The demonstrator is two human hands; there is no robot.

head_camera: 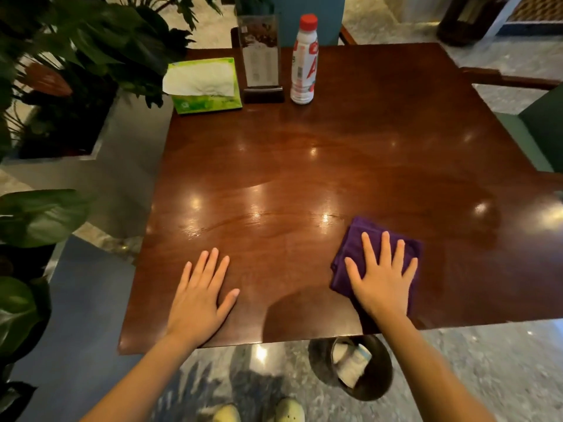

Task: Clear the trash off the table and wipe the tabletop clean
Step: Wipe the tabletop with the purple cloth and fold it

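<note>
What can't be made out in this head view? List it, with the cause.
- Tabletop under the purple cloth: hidden by cloth and right hand.
- Trash bin contents: partly hidden by the table edge and right arm.
- Menu stand text: too small, blurred.
- Bottle label: only partly legible.
- Left hand palm: faces down.

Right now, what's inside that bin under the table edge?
In the bin lies crumpled white trash, what looks like tissue and a wrapper. The table covers the bin's far side, and anything beneath the trash is hidden.
</note>
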